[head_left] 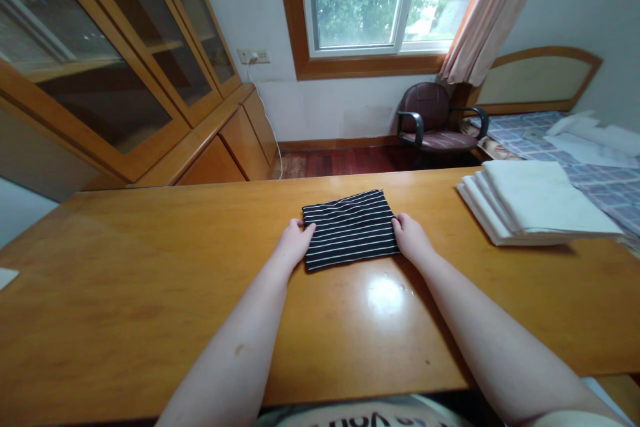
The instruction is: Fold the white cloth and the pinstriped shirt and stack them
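Note:
A folded black cloth with thin white stripes [350,230] is stretched between my two hands over the wooden table. My left hand [296,241] grips its left edge, thumb on top and fingers tucked behind. At the opposite edge, my right hand [411,237] is closed on the cloth, its fingertips partly hidden. The cloth looks roughly rectangular, with its upper right corner raised a little. Whether its underside touches the table I cannot tell.
A stack of folded white cloths [530,203] lies on the right of the wooden table [150,293]. Beyond the far edge stand an office chair [435,120] and a bed [540,127]. A glass-door cabinet [200,113] is at the left, with a white cord [267,113] near it.

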`<act>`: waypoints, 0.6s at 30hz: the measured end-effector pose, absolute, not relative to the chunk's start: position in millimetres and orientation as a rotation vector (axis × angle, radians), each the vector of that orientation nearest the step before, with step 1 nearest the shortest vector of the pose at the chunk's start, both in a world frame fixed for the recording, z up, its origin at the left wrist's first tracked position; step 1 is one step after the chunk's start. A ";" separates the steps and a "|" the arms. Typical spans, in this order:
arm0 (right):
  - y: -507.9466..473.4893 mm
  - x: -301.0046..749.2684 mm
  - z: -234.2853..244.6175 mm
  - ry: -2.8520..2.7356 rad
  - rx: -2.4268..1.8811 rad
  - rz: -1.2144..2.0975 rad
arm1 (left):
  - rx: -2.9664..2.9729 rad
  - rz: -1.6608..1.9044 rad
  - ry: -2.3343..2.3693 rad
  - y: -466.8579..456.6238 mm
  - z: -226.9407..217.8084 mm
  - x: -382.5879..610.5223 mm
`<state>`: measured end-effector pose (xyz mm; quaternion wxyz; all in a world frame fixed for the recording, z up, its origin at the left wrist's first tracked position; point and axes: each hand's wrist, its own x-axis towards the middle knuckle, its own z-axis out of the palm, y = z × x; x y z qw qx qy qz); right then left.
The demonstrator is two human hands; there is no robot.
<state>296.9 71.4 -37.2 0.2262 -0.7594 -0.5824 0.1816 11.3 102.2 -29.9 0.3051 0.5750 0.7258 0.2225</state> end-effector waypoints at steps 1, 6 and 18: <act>71.5 296.5 -37.5 -1.613 -2.088 0.496 | 1.544 0.587 1.950 101.3 -29.2 12.7; 69.0 294.1 -34.0 -1.642 -2.016 0.490 | 1.698 0.450 2.025 95.3 -25.4 19.9; 69.3 291.8 -32.8 -1.735 -2.076 0.455 | 1.767 0.249 2.019 93.1 -18.0 8.3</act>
